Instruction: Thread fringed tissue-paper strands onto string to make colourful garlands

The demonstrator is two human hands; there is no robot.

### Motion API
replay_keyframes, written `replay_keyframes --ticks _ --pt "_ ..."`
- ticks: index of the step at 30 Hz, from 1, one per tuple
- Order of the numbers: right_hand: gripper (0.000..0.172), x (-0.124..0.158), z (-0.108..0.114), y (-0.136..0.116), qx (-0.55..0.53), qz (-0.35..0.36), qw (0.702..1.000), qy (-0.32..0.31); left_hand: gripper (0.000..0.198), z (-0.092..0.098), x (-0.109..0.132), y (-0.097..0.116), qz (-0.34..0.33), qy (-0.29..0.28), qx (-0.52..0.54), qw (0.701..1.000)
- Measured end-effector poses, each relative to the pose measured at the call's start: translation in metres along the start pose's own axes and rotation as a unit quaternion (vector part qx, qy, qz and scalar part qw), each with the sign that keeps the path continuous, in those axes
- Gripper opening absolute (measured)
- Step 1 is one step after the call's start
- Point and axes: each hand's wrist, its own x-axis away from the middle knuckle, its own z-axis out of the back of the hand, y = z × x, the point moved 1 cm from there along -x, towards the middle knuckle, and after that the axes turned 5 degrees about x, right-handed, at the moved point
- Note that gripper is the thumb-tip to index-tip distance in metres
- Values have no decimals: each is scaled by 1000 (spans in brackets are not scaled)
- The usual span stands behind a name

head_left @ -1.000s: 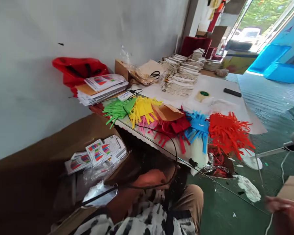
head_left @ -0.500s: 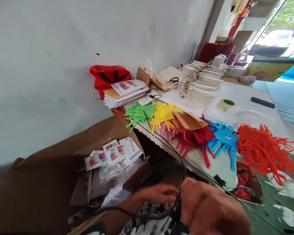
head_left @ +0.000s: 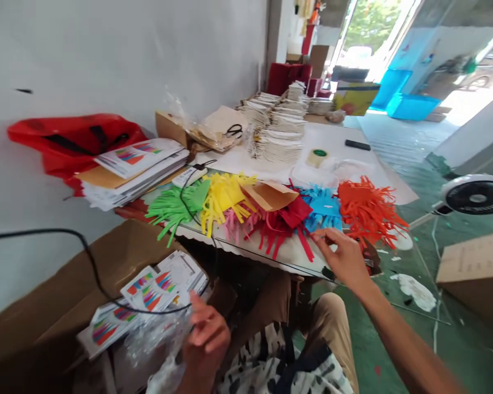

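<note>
- Red fringe lies at the counter's front edge, just beyond the fingertips of your right hand; contact cannot be confirmed from this view.
- Right-hand fingers: spread and extended, thumb held apart, nothing pinched.
- Left-hand fingers: curled on your left hand, low over clear plastic wrap and close to a black cable. You cannot be confirmed as pinching that cable.
- Change noted: your hands were together at the cable half a second ago and have now parted, the right out to the fringes, the left down toward the box. Your right hand is now the one at the coloured stock.
- Printed cards sit in a brown cardboard box, below the counter's left side and near your left hand.
- Along the scalloped front edge of the counter, you have green fringe, yellow fringe, blue fringe and orange-red fringe. A kraft paper envelope overlaps the middle of the row.
- Toward the counter's far end, a white sheet carries a roll of tape. Stacked paper bundles stand behind it.
- At the back-left corner, a red bag sits behind a pile of printed sheets.
</note>
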Motion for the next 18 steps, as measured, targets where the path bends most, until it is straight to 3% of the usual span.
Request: replay_keyframes --ticks 1,3,6,9,12,16,18 --pt "29 -5 10 19 53 -5 998 15 71 -11 -13 -9 -54 -28 90 994" --pt "30 -18 32 58 166 -30 985 38 74 -41 -46 -23 -56 -133 157 977" --pt "39 -47 66 107 304 -78 948 57 29 -97 -111 -26 -35 -293 66 953" --pt "46 -86 81 140 344 -82 934 55 24 -151 -184 -24 0 -296 -160 942" --pt "45 -130 76 163 335 -67 939 42 33 -187 -255 -38 18 -272 -395 877" --pt "37 -172 67 193 305 -60 950 8 23 -204 -329 -72 -54 -281 -548 786" --pt "27 -179 73 206 277 -55 959 -15 21 -208 -355 -84 -78 -291 -577 759"
